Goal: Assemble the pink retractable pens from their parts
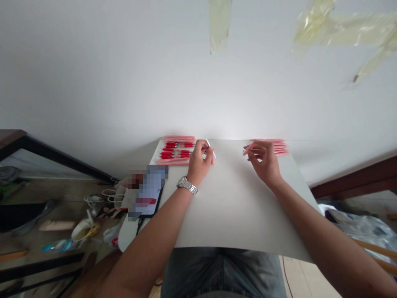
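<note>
My left hand, with a metal watch on its wrist, pinches a thin white stick tilted over the table. A bit of pink shows below those fingers; I cannot make out what it is. Across from it, my right hand is closed on a slim pink stick with a whitish lower end. Red pens lie in a row beside my left hand, between slim pink sticks at the back and more in front. Behind my right hand lies a stack of similar pink sticks, partly hidden.
The white table stands against a wall with yellowed tape. A phone or tablet, its screen blurred out, lies at the left edge with a cable. Beyond it, a bucket and a bottle are on the floor.
</note>
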{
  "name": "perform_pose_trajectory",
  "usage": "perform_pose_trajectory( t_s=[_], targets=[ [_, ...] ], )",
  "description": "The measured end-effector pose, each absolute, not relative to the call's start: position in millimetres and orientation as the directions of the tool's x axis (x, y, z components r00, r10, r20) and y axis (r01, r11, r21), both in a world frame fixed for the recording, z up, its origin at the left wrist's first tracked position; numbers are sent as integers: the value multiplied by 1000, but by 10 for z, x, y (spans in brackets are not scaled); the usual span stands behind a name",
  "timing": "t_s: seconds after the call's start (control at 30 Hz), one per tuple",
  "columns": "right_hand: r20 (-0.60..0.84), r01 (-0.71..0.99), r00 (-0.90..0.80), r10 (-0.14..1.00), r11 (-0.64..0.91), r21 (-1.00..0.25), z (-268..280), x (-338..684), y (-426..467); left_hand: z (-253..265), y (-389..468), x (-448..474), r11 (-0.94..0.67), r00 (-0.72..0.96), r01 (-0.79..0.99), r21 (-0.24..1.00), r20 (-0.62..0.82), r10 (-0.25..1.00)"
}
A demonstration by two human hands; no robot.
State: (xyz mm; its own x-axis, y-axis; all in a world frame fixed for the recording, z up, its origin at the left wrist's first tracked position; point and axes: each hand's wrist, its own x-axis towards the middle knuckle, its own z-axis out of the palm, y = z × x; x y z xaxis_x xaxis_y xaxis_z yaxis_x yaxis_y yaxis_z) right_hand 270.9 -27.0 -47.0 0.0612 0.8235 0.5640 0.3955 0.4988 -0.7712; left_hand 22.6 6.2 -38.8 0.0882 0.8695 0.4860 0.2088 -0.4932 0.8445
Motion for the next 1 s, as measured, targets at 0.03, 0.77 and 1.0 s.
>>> perform_pose_trajectory(
  t_s=[0.03,0.77,1.0],
  targets=[
    [556,400,54,829,492,-773,-471,2718,-267,-387,61,225,-493,89,212,844,486,869],
    [453,436,-53,890,429,-791,-469,2734,-273,-378,47,236,-451,82,136,882,443,893],
    [438,472,-78,896,420,-775,-462,2733,-289,-422,123,242,-407,47,-43,912,409,911]
  ],
)
